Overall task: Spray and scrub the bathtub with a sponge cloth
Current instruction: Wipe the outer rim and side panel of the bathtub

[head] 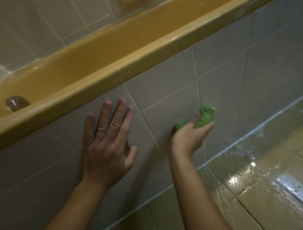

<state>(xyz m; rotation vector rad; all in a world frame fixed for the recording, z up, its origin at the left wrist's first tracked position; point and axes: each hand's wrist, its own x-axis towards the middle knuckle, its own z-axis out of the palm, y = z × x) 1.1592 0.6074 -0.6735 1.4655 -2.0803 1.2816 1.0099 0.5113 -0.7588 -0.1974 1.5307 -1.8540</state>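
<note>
**A:** so what does the sponge cloth (205,115) look like, and where is it?

**B:** bright green and scrunched into a wad. it's up against the grey tiled panel (165,98) under the rim of the mustard-yellow bathtub (115,49), right by a grout line. the tub itself looks glossy and wet.

**A:** and the hands?

**B:** the right hand (189,135) has its fingers curled round the cloth, gripping it against the tile. the left hand (107,144) lies flat on the same panel just below the rim, fingers (120,113) straight and spread, holding nothing. the floor (266,172) on the right is wet and shiny.
</note>
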